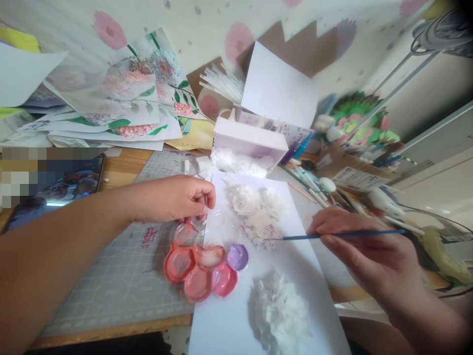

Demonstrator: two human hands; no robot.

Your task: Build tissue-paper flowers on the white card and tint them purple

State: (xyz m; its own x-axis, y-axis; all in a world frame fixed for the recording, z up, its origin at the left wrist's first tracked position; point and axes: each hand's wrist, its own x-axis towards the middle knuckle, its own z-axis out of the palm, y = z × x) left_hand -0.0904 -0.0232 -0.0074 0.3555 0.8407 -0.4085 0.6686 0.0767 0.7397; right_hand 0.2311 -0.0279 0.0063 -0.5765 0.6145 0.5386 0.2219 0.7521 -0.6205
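Observation:
My right hand (369, 256) grips a thin blue paintbrush (343, 233). The brush tip meets a white ruffled paper flower (258, 227), whose lower petals carry purple marks. My left hand (188, 198) has curled fingers at the left edge of the white sheet (225, 325), just above a clear paint palette (197, 286); whether something is pinched there is hidden. Orange-red, pink and purple paint (238, 256) fill the palette wells. Two more white flowers (246, 197) touch or nearly touch the marked one, and a larger white flower (283, 315) lies nearer me.
A grey cutting mat (111, 276) covers the wooden desk. Behind the sheet stands a white open box (251, 135) with white fluffy pieces. A phone (70, 182) lies at left, below stacked flower paintings (129, 108). Brushes and pens (306, 180) crowd the right beside a cardboard box (351, 167).

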